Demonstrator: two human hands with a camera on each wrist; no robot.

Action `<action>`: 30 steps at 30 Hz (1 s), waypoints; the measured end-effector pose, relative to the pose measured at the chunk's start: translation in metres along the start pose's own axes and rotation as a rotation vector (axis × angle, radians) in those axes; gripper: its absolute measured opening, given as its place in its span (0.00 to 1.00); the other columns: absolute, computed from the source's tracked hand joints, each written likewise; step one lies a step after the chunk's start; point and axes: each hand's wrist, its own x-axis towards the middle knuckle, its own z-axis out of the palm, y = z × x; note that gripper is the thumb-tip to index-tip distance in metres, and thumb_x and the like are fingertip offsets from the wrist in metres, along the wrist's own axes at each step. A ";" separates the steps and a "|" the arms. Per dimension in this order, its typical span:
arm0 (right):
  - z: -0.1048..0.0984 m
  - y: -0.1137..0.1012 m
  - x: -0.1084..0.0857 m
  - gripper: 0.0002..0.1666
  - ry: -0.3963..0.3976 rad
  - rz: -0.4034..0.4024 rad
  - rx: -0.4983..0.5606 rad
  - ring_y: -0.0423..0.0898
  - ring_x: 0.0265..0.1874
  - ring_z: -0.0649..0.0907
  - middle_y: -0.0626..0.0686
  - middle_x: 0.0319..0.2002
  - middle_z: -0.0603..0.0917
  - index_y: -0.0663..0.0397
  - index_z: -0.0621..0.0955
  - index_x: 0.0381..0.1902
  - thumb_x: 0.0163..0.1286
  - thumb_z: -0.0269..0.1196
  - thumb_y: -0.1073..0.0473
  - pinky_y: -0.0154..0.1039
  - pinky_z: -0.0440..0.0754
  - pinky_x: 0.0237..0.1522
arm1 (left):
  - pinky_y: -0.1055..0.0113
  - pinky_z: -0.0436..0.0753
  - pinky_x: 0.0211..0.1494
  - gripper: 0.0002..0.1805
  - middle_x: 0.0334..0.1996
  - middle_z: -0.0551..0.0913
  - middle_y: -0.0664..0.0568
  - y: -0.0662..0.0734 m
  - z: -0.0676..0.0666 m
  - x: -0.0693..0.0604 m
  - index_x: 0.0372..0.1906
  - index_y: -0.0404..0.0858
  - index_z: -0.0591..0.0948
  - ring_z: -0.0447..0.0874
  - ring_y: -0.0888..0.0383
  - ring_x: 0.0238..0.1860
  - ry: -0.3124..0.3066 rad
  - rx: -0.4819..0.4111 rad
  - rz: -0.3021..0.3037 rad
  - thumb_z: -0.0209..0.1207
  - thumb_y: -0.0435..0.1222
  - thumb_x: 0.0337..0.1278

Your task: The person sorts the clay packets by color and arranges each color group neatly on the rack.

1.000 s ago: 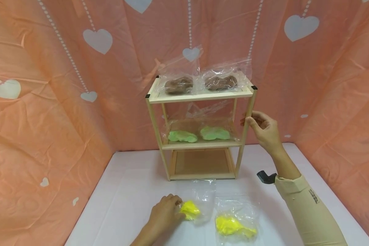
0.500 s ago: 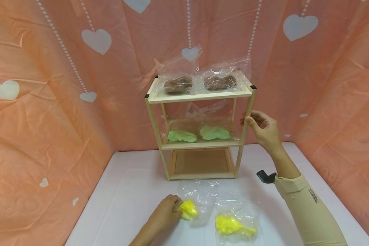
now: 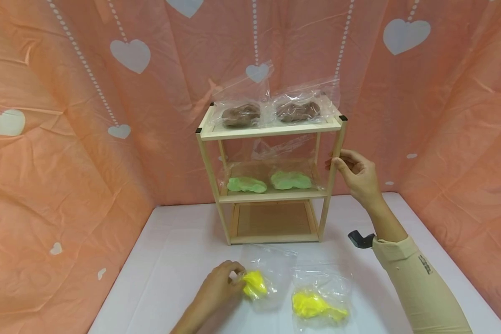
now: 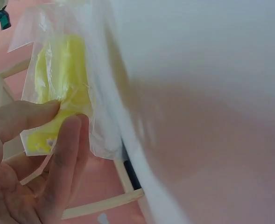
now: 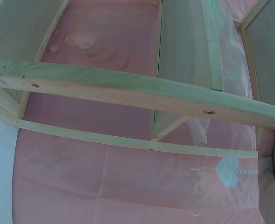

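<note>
Between thumb and fingers, my left hand [image 3: 218, 286] pinches the edge of a clear plastic bag [image 3: 279, 271] holding a soft yellow lump [image 3: 254, 284]. The left wrist view shows the thumb and fingertips on the yellow-filled bag [image 4: 65, 65] itself. Beside it on the white table lies a second clear bag with a yellow lump [image 3: 317, 306]. My right hand [image 3: 362, 180] holds the right front post [image 3: 335, 171] of a three-tier wooden rack [image 3: 271, 134]; its far fingertips are partly hidden behind that post. At the right wrist view's edge, part of the hand [image 5: 271, 179] shows.
Two bagged brown lumps [image 3: 242, 115] sit on the rack's top tier. Bagged green lumps [image 3: 291, 180] lie on the middle tier, above a bare bottom tier [image 3: 275, 220]. Pink-orange cloth [image 3: 67, 185] with white hearts surrounds the white table [image 3: 171, 260] on three sides.
My left hand has drawn the pinched bag slightly to the left, and its yellow lump has shifted and tilted. The right hand keeps its hold on the rack post.
</note>
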 end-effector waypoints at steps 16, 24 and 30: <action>-0.001 0.002 0.001 0.13 0.015 -0.007 0.018 0.40 0.39 0.90 0.48 0.38 0.93 0.83 0.81 0.54 0.78 0.62 0.74 0.31 0.86 0.53 | 0.66 0.84 0.36 0.09 0.50 0.87 0.55 0.015 -0.022 -0.004 0.47 0.46 0.87 0.85 0.58 0.40 0.008 -0.134 -0.023 0.73 0.41 0.66; -0.001 0.002 0.001 0.15 0.019 -0.003 0.002 0.39 0.40 0.90 0.47 0.38 0.93 0.86 0.79 0.54 0.78 0.62 0.74 0.30 0.86 0.53 | 0.71 0.87 0.38 0.11 0.51 0.86 0.48 0.018 -0.018 0.006 0.50 0.41 0.86 0.88 0.54 0.42 0.064 -0.245 -0.011 0.72 0.39 0.68; 0.000 0.002 0.001 0.13 0.013 -0.012 0.027 0.40 0.40 0.90 0.48 0.38 0.93 0.83 0.81 0.53 0.78 0.62 0.73 0.30 0.86 0.53 | 0.72 0.88 0.43 0.12 0.51 0.85 0.48 0.018 -0.007 0.020 0.51 0.40 0.86 0.87 0.57 0.43 0.118 -0.287 -0.010 0.72 0.38 0.68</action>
